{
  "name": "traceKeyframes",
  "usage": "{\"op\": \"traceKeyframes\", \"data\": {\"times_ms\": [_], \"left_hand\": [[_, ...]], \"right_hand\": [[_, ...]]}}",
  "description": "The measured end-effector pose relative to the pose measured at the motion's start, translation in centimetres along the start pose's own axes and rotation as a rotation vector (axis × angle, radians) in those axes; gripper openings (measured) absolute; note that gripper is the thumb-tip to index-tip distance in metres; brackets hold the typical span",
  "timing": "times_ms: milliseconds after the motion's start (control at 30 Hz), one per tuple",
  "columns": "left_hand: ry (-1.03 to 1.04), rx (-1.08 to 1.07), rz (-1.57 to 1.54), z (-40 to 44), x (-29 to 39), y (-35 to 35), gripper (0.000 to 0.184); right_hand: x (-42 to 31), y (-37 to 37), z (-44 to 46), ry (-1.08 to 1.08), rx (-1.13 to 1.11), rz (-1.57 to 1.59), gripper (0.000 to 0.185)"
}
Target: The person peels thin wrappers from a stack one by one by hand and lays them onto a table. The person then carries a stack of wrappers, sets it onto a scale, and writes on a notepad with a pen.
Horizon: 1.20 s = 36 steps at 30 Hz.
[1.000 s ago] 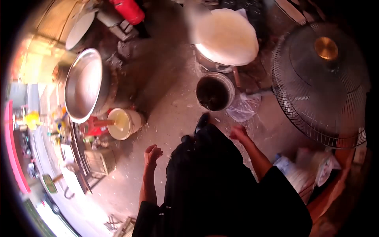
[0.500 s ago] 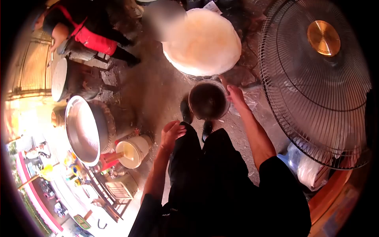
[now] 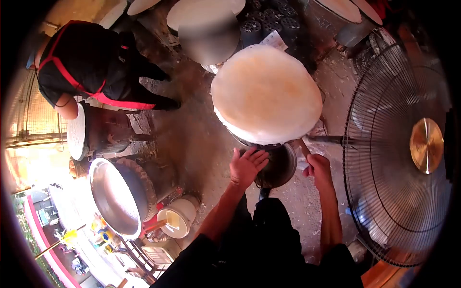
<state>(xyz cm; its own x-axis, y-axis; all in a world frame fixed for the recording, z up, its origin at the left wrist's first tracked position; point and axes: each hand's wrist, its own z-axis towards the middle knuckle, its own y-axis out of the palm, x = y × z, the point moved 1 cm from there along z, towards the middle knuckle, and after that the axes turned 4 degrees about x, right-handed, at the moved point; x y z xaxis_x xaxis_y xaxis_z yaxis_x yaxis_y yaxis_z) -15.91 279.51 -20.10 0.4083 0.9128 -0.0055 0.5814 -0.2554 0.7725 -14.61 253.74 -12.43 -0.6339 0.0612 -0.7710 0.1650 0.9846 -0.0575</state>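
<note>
A broad, round, pale sheet with a browned middle (image 3: 266,93), perhaps a flatbread or a stack of them, lies on a round support in front of me. My left hand (image 3: 247,167) is open at its near edge, fingers spread and palm showing; I cannot tell whether it touches the edge. Closed around the lower end of a flat brown stick (image 3: 302,148) is my right hand (image 3: 318,170), just right of that same edge. Below the sheet, between my hands, stands a dark round bucket (image 3: 283,165), partly hidden by the left hand.
A large wire-caged fan (image 3: 384,158) fills the right side. To the left are a wide metal basin (image 3: 117,199), a white bucket (image 3: 175,222) and a drum stove (image 3: 108,129). A person in a red-strapped apron (image 3: 86,62) bends there. Dark briquettes (image 3: 269,19) sit behind.
My left hand has risen from beside my knee to the round sheet's near edge and opened. My right hand still holds the stick. The view has shifted, showing more at the back.
</note>
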Motion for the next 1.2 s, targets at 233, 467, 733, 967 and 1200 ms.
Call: {"op": "traceKeyframes", "data": {"times_ms": [233, 467, 733, 967, 1200], "left_hand": [[0.186, -0.186, -0.098, 4.3, 3.6, 3.6, 0.1], [0.215, -0.263, -0.044, 4.7, 5.0, 6.1, 0.091], [0.211, -0.186, 0.05, 4.6, 7.4, 9.1, 0.083], [0.215, -0.188, 0.217, 5.7, 9.8, 6.7, 0.084], [0.264, -0.131, 0.208, 8.2, 13.0, 7.4, 0.077]], "right_hand": [[0.6, -0.4, 0.8, 0.003, 0.04, -0.132, 0.029], [5.6, -2.3, 7.3, -0.002, 0.336, -0.383, 0.046], [2.4, 2.5, 12.8, 0.07, -0.288, 1.118, 0.064], [0.4, 3.1, 13.3, 0.081, -0.088, 1.24, 0.067], [-2.2, 4.5, 14.7, -0.196, -0.361, 1.101, 0.065]]}}
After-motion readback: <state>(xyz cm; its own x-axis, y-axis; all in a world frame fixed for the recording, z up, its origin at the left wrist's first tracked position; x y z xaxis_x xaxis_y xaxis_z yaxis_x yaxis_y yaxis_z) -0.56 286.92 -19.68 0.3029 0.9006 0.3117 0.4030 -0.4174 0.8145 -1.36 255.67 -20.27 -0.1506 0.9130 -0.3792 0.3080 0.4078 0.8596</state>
